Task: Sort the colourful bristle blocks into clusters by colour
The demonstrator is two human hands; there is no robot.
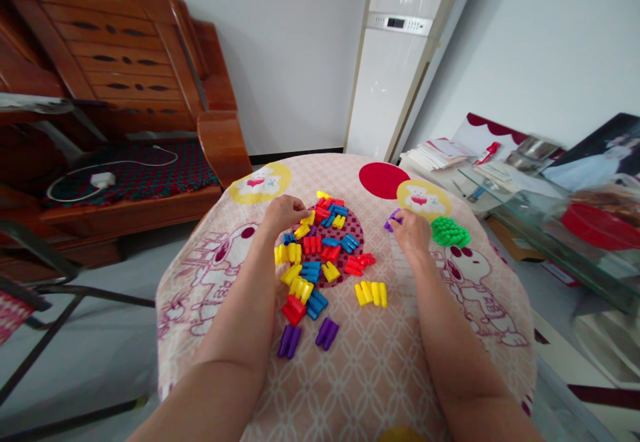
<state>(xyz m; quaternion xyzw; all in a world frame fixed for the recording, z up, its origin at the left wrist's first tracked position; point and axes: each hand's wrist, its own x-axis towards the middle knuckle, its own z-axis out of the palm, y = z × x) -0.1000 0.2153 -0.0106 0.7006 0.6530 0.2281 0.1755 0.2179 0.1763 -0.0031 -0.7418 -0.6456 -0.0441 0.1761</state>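
Observation:
Several plastic toy blocks [320, 255] in yellow, red, blue and purple lie scattered in the middle of a round table [380, 362] covered with a pink cartoon cloth. My left hand [284, 213] rests at the far left edge of the pile, its fingers curled onto a yellow block [309, 219]. My right hand [411, 229] lies to the right of the pile, pinching a purple block [392, 221]. A cluster of green blocks [450, 232] sits just right of that hand. Two purple blocks [307, 337] lie nearest to me.
A carved wooden bench [125, 95] with a white cable and plug stands to the left. A tall white standing unit [395, 62] is behind the table. On the right, a glass-topped side table [550, 229] carries papers, bowls and a red dish. A black folding chair frame [40, 282] stands lower left.

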